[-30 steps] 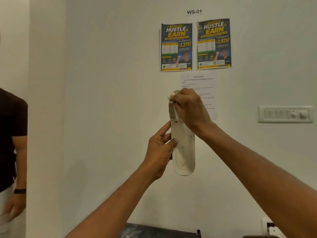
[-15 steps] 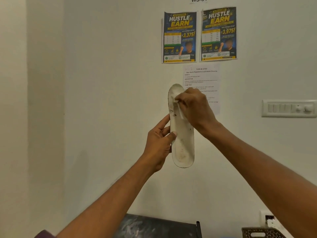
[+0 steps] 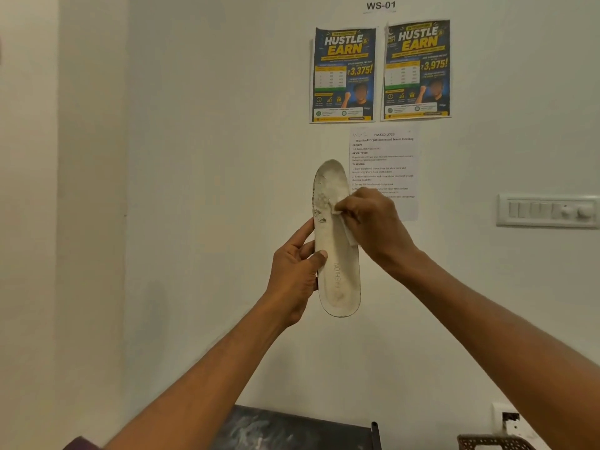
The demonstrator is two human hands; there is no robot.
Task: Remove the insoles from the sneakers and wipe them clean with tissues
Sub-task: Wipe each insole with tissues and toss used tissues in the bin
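Observation:
A worn white insole (image 3: 339, 274) stands upright in the air in front of the wall, toe end up, with dirt marks near its toe. My left hand (image 3: 297, 271) grips its left edge around the middle, thumb on the front face. My right hand (image 3: 373, 222) presses a white tissue (image 3: 345, 227) against the upper half of the insole. No sneakers are in view.
Two posters (image 3: 344, 74) and a printed task sheet (image 3: 384, 157) hang on the wall behind. A switch panel (image 3: 548, 211) is at the right. A dark surface (image 3: 292, 430) and a woven basket rim (image 3: 493, 443) show at the bottom edge.
My right hand with the tissue has slid down from the toe end toward the middle of the insole. A person at the left edge has dropped out of view.

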